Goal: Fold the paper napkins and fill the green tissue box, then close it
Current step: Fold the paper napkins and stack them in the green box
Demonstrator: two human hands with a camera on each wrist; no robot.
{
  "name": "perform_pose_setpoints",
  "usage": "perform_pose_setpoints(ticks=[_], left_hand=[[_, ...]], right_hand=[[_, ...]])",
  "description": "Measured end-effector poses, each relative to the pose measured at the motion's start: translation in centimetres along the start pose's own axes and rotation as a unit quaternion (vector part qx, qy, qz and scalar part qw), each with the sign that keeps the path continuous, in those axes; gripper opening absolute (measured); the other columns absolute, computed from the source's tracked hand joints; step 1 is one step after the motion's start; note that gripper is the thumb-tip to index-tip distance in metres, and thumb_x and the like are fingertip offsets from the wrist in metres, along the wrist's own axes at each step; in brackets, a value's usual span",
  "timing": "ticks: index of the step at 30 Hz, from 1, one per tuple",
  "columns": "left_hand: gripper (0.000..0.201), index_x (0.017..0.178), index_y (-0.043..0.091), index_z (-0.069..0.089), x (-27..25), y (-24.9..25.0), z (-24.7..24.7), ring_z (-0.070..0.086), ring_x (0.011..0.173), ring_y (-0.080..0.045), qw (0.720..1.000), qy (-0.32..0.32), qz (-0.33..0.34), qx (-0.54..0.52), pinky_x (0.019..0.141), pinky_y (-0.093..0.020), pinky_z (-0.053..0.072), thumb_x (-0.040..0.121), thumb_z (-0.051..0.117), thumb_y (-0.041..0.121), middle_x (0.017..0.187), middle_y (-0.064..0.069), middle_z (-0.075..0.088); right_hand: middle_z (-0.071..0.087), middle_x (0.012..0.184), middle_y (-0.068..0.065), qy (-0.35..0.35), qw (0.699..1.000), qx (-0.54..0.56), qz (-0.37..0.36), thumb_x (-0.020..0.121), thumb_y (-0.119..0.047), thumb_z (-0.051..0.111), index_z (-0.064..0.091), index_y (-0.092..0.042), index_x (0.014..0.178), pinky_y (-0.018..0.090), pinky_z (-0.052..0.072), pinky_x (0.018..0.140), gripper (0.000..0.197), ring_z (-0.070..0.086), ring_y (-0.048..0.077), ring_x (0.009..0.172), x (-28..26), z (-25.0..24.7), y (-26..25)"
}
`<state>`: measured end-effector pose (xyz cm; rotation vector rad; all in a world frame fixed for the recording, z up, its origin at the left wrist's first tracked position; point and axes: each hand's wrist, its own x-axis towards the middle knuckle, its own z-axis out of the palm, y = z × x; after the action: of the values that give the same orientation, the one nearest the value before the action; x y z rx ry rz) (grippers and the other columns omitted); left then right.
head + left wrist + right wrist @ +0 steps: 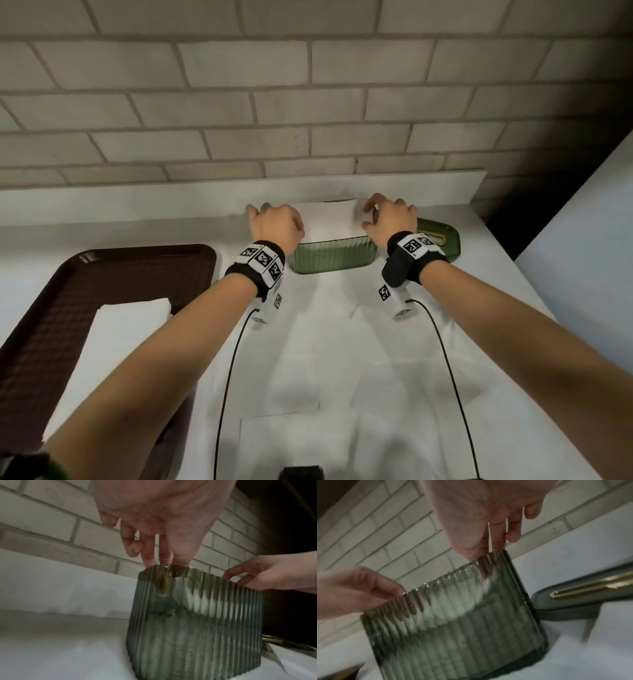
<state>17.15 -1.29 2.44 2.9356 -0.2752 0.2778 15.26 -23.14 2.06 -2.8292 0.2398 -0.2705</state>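
Note:
The green ribbed tissue box (330,257) stands open near the back of the white counter. A folded white napkin (329,219) lies across its top. My left hand (274,222) pinches the napkin's left end and my right hand (390,219) pinches its right end. In the left wrist view, the thumb and two fingers of my left hand (163,520) dip inside the box (197,635), and the napkin (205,605) shows as a white band through the wall. The right wrist view shows my right hand (479,513) reaching into the box (462,635) at its other end.
The box's green lid (442,236) with a gold slot lies on the counter just right of the box. A brown tray (102,255) at the left holds a stack of white napkins (116,339). An unfolded napkin (298,442) lies near the front edge. A brick wall rises close behind.

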Motion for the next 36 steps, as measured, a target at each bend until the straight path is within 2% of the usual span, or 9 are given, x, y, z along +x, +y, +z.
perform_pose_setpoints(ticks=[8, 12, 17, 22, 25, 28, 31, 34, 36], left_hand=[[0.053, 0.07, 0.008, 0.066, 0.5, 1.4, -1.1, 0.049, 0.101, -0.03, 0.992, -0.009, 0.104, 0.065, 0.093, -0.045, 0.031, 0.096, 0.037, 0.045, 0.088, -0.011, 0.06], [0.069, 0.081, 0.013, 0.068, 0.9, 1.6, -1.2, 0.056, 0.089, -0.024, 0.968, -0.181, 0.143, 0.095, 0.107, -0.051, 0.018, 0.099, 0.009, 0.043, 0.068, -0.003, 0.059], [0.063, 0.108, 0.019, 0.06, 0.5, 1.8, -0.2, 0.054, 0.112, -0.027, 0.947, -0.28, 0.101, 0.12, 0.11, -0.066, 0.002, 0.098, 0.003, 0.043, 0.092, -0.004, 0.058], [0.067, 0.111, 0.019, 0.061, 0.8, 2.0, -0.4, 0.047, 0.127, -0.029, 0.939, -0.31, 0.084, 0.123, 0.111, -0.067, -0.007, 0.097, 0.002, 0.048, 0.121, -0.011, 0.063], [0.063, 0.078, 0.012, 0.057, 0.8, 1.5, -0.9, 0.047, 0.122, -0.028, 0.944, -0.292, 0.096, 0.118, 0.11, -0.066, 0.0, 0.098, 0.007, 0.044, 0.104, -0.011, 0.063], [0.057, 0.085, 0.011, 0.057, 0.4, 1.0, -1.2, 0.055, 0.103, -0.029, 0.968, -0.226, 0.101, 0.051, 0.106, -0.061, 0.016, 0.099, 0.011, 0.042, 0.078, -0.005, 0.059], [0.048, 0.09, 0.012, 0.066, -0.7, 0.0, -1.6, 0.055, 0.097, -0.028, 0.99, -0.086, 0.079, -0.084, 0.095, -0.047, 0.03, 0.099, 0.028, 0.04, 0.087, -0.009, 0.066], [0.019, 0.101, 0.01, 0.062, -2.8, -2.0, -1.9, 0.055, 0.099, -0.031, 0.985, 0.058, 0.061, -0.151, 0.085, -0.041, 0.041, 0.088, 0.052, 0.019, 0.102, -0.012, 0.064], [0.023, 0.106, 0.005, 0.059, -4.8, -3.3, -1.8, 0.056, 0.099, -0.035, 0.984, 0.048, 0.036, -0.169, 0.085, -0.043, 0.047, 0.084, 0.058, 0.012, 0.107, -0.017, 0.06]], right_hand=[[0.064, 0.085, 0.004, -0.007, 0.987, -0.143, -0.078, 0.093, -0.054, 0.038, 0.068, -0.017, 0.082, 0.045, 0.027, 0.096, 0.048, 0.05, 0.03, 0.105, 0.3, -1.8, -2.2], [0.055, 0.057, 0.001, -0.157, 0.969, -0.143, -0.13, 0.096, -0.062, 0.009, 0.059, -0.013, 0.057, 0.051, 0.014, 0.114, 0.081, 0.059, 0.022, 0.083, 0.2, -1.1, -3.4], [0.07, 0.094, 0.0, -0.314, 0.934, -0.152, -0.072, 0.089, -0.067, -0.012, 0.058, -0.023, 0.131, 0.057, -0.023, 0.112, 0.093, 0.053, 0.021, 0.124, 0.5, 0.6, -3.6], [0.058, 0.136, 0.007, -0.337, 0.932, -0.127, -0.036, 0.081, -0.078, -0.011, 0.041, -0.026, 0.146, 0.057, -0.021, 0.113, 0.098, 0.041, 0.025, 0.137, 0.2, -0.7, -4.0], [0.056, 0.138, 0.01, -0.335, 0.933, -0.127, -0.041, 0.077, -0.084, -0.007, 0.057, -0.017, 0.131, 0.059, -0.014, 0.115, 0.107, 0.038, 0.025, 0.139, 0.0, -1.5, -3.9], [0.068, 0.098, 0.006, -0.324, 0.936, -0.126, -0.06, 0.073, -0.087, -0.007, 0.07, -0.017, 0.102, 0.062, -0.012, 0.114, 0.108, 0.049, 0.024, 0.127, -0.2, -1.6, -3.5], [0.065, 0.072, 0.001, -0.239, 0.964, -0.076, -0.086, 0.083, -0.08, 0.002, 0.07, -0.01, 0.081, 0.06, -0.009, 0.115, 0.098, 0.06, 0.021, 0.101, -1.2, -2.2, -2.7], [0.07, 0.088, -0.002, -0.086, 0.986, -0.016, -0.142, 0.093, -0.068, 0.025, 0.071, -0.02, 0.086, 0.057, 0.001, 0.116, 0.068, 0.06, 0.019, 0.1, -3.1, -3.3, -1.1], [0.068, 0.106, -0.001, -0.002, 0.989, 0.006, -0.15, 0.094, -0.055, 0.042, 0.069, -0.02, 0.085, 0.051, 0.012, 0.113, 0.045, 0.056, 0.02, 0.108, -4.8, -3.8, 0.2]])
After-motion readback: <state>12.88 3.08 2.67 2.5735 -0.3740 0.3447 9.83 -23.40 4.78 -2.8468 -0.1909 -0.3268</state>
